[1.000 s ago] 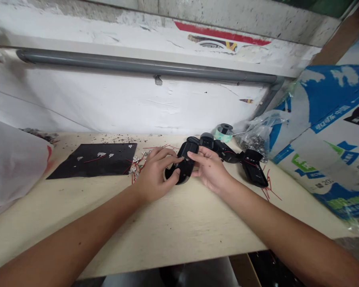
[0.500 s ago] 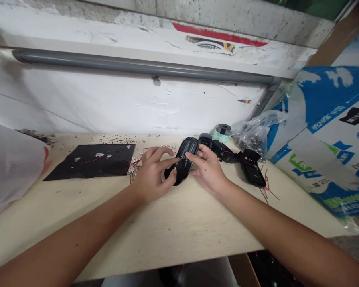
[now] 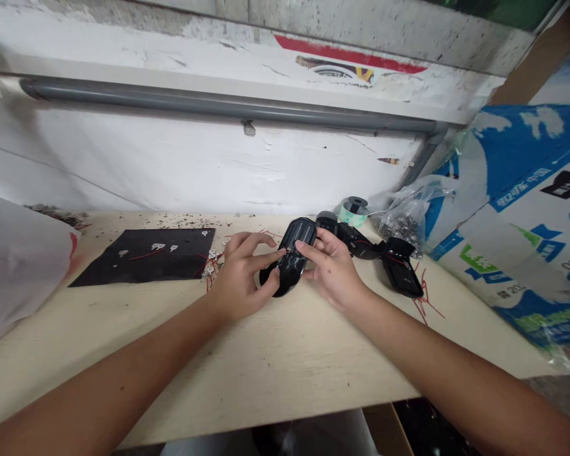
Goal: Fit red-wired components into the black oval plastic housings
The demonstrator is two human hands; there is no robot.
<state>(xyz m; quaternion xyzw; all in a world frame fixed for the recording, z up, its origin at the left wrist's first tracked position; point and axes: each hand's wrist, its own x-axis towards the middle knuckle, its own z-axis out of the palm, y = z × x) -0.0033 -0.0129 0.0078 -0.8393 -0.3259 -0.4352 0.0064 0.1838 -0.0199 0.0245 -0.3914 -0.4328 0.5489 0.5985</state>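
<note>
A glossy black plastic housing (image 3: 294, 265), oblong with a ribbed recess at its far end, is tilted up between both hands over the table. My right hand (image 3: 333, 269) grips its right side, thumb on the inner face and the other fingers mostly hidden behind. My left hand (image 3: 244, 272) is closed at its left edge, with the thumb and index fingertip against the inner face near the middle. Any small part under those fingertips is too small to make out. Small metal pieces (image 3: 211, 261) and red wires (image 3: 209, 278) lie just left of the left hand.
A black sheet (image 3: 142, 256) with a few metal pieces lies at the left. Several black housings (image 3: 401, 272) stand at the right, near a tape roll (image 3: 354, 211) and a plastic bag of small metal parts (image 3: 399, 225). A blue-white carton (image 3: 517, 234) borders the right side.
Both hands stay at the housing in nearly the same pose. The housing has tipped very slightly, and its near end now shows more shine.
</note>
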